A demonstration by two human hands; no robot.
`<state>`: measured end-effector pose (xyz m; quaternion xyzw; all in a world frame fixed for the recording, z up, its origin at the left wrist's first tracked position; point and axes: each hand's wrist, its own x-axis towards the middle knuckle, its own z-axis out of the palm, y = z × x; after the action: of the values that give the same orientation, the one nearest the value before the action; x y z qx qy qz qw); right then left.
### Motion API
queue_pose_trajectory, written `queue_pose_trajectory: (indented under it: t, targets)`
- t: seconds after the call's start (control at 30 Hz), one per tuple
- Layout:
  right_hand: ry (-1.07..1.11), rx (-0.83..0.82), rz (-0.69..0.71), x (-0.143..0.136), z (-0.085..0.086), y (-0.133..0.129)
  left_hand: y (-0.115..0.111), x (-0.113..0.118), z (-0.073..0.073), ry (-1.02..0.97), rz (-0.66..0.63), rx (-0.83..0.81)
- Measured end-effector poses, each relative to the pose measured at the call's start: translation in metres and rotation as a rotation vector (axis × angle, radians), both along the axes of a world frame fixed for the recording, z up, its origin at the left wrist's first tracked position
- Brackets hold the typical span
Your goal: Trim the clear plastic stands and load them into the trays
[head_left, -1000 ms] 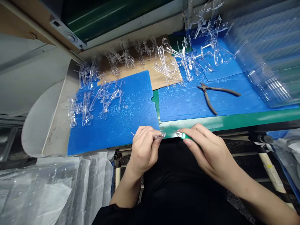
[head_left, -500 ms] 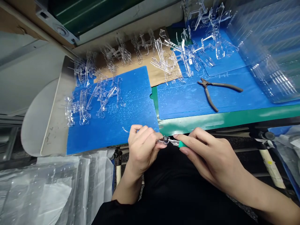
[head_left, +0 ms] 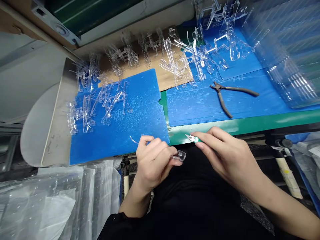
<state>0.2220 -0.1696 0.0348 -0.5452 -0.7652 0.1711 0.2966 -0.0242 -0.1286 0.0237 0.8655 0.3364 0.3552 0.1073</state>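
Observation:
My left hand (head_left: pixel 155 160) is closed round a clear plastic piece (head_left: pixel 180 155), whose curved end sticks out to the right of the fingers. To its right, my right hand (head_left: pixel 225 153) grips a small knife with a green handle (head_left: pixel 197 139) and a pointed blade aimed up and left. The blade and the clear piece are apart. A thin clear sliver (head_left: pixel 133 140) lies on the blue sheet (head_left: pixel 147 113) just beyond my left hand.
Open pliers (head_left: pixel 223 93) lie on the right blue sheet (head_left: pixel 187 106). Several clear plastic parts (head_left: pixel 110 100) cover the left and back of the table. Stacked clear trays (head_left: pixel 292 66) stand at the right. White plastic wrapping (head_left: pixel 100 190) hangs at the lower left.
My right hand has moved the knife up and slightly right, away from the clear piece. More of that piece's end now shows, turned towards the camera, in my left hand.

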Motion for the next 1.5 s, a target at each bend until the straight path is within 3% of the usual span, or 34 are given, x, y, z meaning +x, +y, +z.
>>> queue_pose_trajectory:
  t: [0.3, 0.43, 0.67, 0.87, 0.97, 1.1, 1.17, 1.3, 1.4, 1.5]
  targets:
    - [0.41, -0.103, 0.051, -0.004, 0.005, -0.001, -0.003, 0.004, 0.001, -0.066, -0.036, -0.061]
    - [0.73, -0.359, 0.108, -0.018, 0.01, -0.001, -0.007, 0.004, 0.002, -0.051, -0.059, -0.057]
    - [1.498, -0.891, 0.171, -0.044, 0.006, -0.002, -0.011, 0.005, 0.0, -0.016, -0.089, 0.01]
    - [1.743, -1.019, 0.182, -0.051, 0.0, -0.005, -0.014, 0.005, 0.0, -0.071, -0.098, -0.033]
    - [1.724, -0.995, 0.155, -0.049, 0.0, -0.009, -0.014, 0.006, 0.002, -0.09, -0.096, -0.033]
    - [1.562, -0.73, -0.023, -0.031, 0.005, -0.007, -0.012, 0.023, 0.008, 0.001, -0.141, 0.053]
    - [1.385, -0.615, -0.085, -0.019, 0.006, 0.001, -0.012, 0.04, 0.01, 0.095, -0.256, 0.137]
    - [0.79, -0.425, -0.076, -0.002, 0.008, 0.011, -0.025, 0.081, 0.008, 0.185, -0.647, 0.207]
    - [0.493, -0.426, -0.063, 0.011, 0.01, -0.004, -0.047, 0.105, 0.007, 0.251, -0.875, 0.17]
    - [0.386, -0.442, -0.205, 0.039, 0.013, -0.03, -0.06, 0.137, 0.005, 0.298, -1.015, 0.177]
